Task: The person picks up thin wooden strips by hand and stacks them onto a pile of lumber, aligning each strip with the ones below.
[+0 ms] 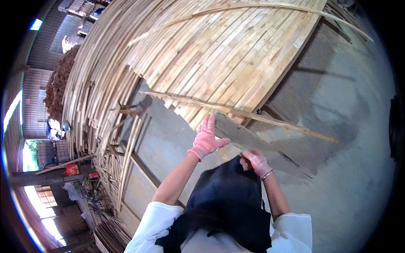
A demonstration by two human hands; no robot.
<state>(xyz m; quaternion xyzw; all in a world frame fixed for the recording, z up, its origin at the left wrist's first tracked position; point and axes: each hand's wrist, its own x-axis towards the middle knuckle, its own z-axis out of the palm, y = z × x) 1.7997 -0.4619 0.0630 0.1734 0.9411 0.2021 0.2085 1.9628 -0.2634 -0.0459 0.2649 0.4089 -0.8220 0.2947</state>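
My left hand (206, 138), in a pinkish knit glove, has its fingers stretched out and its thumb apart. Its fingertips are at the near ends of the pale wooden strips (219, 63) laid side by side; whether they press on the wood I cannot tell. Lower and to the right, my right hand (255, 162), also gloved, is closed with curled fingers beside the upper edge of the dark apron (225, 183). What it holds, if anything, is hidden. Just beyond both hands, a long rough-edged wooden strip (240, 111) lies crosswise over the near end of the row.
A thin bent strip (253, 5) crosses the far end of the row. More long strips (105, 63) are stacked at the left, with loose offcuts (110, 168) below. Grey concrete floor (346, 177) spreads to the right. A brown heap (61, 86) stands by the left wall.
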